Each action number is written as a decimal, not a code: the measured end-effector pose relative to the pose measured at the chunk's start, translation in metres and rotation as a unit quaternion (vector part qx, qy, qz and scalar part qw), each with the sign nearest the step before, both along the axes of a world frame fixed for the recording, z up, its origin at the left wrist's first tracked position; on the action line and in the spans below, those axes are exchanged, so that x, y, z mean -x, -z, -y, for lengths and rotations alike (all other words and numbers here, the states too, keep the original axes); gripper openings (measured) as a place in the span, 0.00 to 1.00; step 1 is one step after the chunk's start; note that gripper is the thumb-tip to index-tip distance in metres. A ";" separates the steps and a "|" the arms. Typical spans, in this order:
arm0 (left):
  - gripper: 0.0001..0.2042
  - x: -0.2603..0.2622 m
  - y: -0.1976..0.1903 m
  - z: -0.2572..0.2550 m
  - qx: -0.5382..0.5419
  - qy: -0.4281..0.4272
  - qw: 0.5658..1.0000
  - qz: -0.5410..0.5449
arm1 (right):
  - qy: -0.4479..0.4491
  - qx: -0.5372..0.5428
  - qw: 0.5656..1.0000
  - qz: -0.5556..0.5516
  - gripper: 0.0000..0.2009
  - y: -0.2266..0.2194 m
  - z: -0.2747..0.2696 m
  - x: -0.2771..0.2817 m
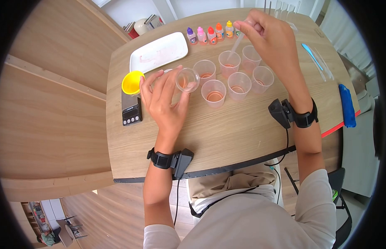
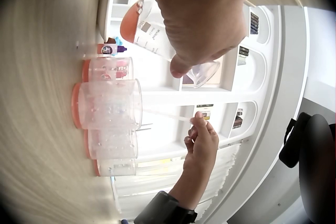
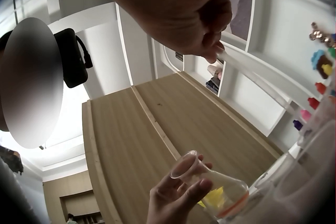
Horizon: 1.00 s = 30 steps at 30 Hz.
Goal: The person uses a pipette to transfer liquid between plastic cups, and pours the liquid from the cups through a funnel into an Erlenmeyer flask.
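Observation:
My left hand (image 1: 163, 101) grips a clear conical flask (image 1: 187, 80) by its neck. Orange-pink liquid (image 2: 129, 25) lies in the bottom of the flask, which is tilted in the left wrist view. With thumb and fingers, my right hand (image 1: 271, 38) pinches the upper end of a thin translucent rod (image 1: 238, 43); that end is hidden in the fingers. The rod slants down into a plastic cup (image 1: 224, 60) at the back of a cluster. Several more such cups (image 1: 213, 88) stand around it, with shallow pinkish-orange liquid showing in them.
A white tray (image 1: 137, 62) lies at the back left. In front of it, a yellow bowl (image 1: 133, 82) sits on a black digital scale (image 1: 131, 114). Small colour bottles (image 1: 211, 37) line the back. Thin tools (image 1: 312, 57) and a blue roll (image 1: 347, 106) are at the right.

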<state>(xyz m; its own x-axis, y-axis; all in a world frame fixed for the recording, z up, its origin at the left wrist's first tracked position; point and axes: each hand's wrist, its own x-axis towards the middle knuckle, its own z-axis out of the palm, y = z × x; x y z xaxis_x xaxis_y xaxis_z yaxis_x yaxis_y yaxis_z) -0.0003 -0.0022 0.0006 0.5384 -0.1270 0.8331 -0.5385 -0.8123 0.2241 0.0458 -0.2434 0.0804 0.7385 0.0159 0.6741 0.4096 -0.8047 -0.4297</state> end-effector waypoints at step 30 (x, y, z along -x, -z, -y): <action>0.21 0.002 0.002 -0.001 0.022 0.021 0.999 0.022 | -0.266 0.022 0.952 0.152 0.10 -0.004 -0.051 0.058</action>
<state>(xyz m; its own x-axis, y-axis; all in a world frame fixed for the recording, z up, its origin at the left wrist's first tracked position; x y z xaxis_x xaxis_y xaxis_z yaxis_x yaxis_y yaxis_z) -0.0022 -0.0010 -0.0015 0.4953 -0.1114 0.8615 -0.5819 -0.7789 0.2338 -0.0124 -0.1922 0.0848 0.3901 0.3660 0.8449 0.8634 -0.4642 -0.1976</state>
